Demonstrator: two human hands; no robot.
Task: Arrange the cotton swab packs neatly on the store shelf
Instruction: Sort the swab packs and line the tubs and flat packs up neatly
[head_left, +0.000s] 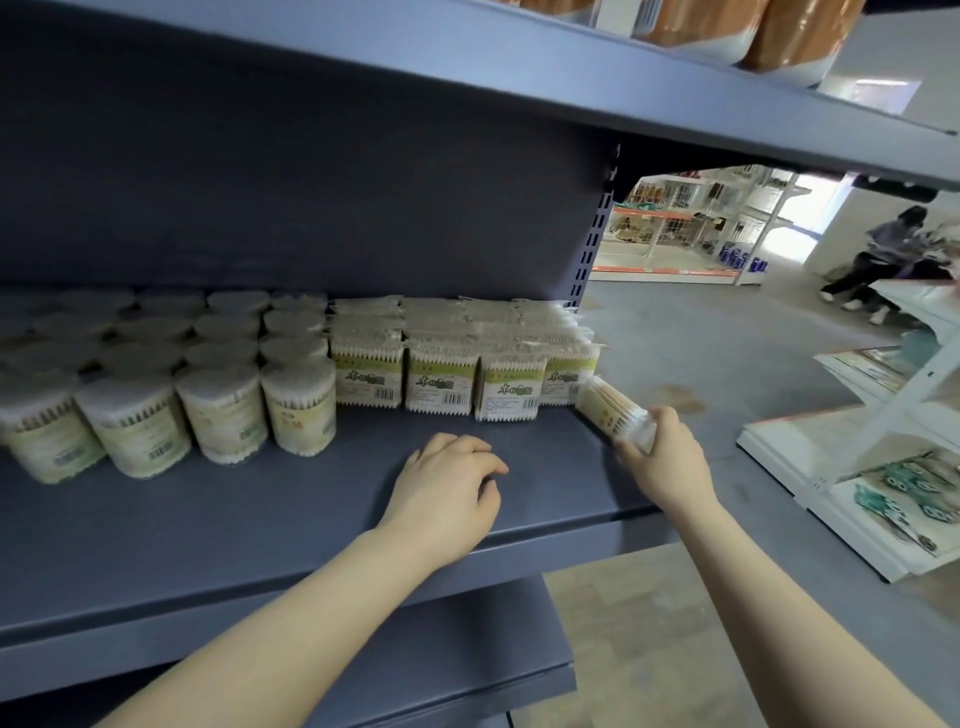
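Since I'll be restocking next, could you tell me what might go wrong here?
1. The round pack in the right hand is tilted at the shelf end and might drop off.
2. Pushing it in could topple the rectangular packs.
3. The left hand steadies nothing.

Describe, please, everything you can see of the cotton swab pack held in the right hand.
The cotton swab pack is a round, clear plastic tub packed with wooden-stemmed swabs, with a pale label bearing a small yellow-green print. It is tilted, lying nearly on its side, at the right end of the shelf. The right hand grips its near end, fingers wrapped over it. Its far end points towards the last rectangular pack in the front row; whether they touch cannot be told. Motion blur hides the label's detail.
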